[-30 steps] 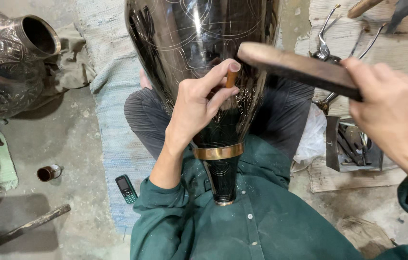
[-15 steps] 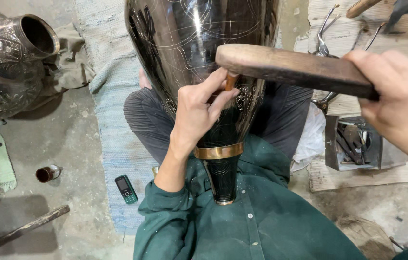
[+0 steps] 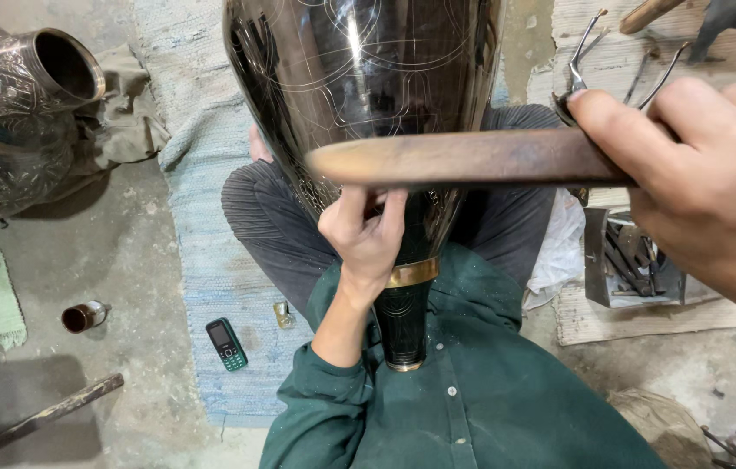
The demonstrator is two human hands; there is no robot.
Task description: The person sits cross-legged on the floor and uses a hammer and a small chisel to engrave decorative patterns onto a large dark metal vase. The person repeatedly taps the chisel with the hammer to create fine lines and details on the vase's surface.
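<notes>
A large dark polished metal vase with scratched line patterns rests against my lap, its narrow neck and brass band pointing at my chest. My left hand presses on the vase's lower body with fingers pinched around a small tool that is mostly hidden. My right hand grips the handle of a wooden mallet, held level across the vase just above my left hand.
Another embossed metal vessel lies at the left. A small green phone lies on a pale blue woven mat. A small cup and a bar lie on the floor. Metal tools sit at the right.
The mallet has swung left and down across the vase, now sitting right above my left hand. My right hand has come closer to the camera.
</notes>
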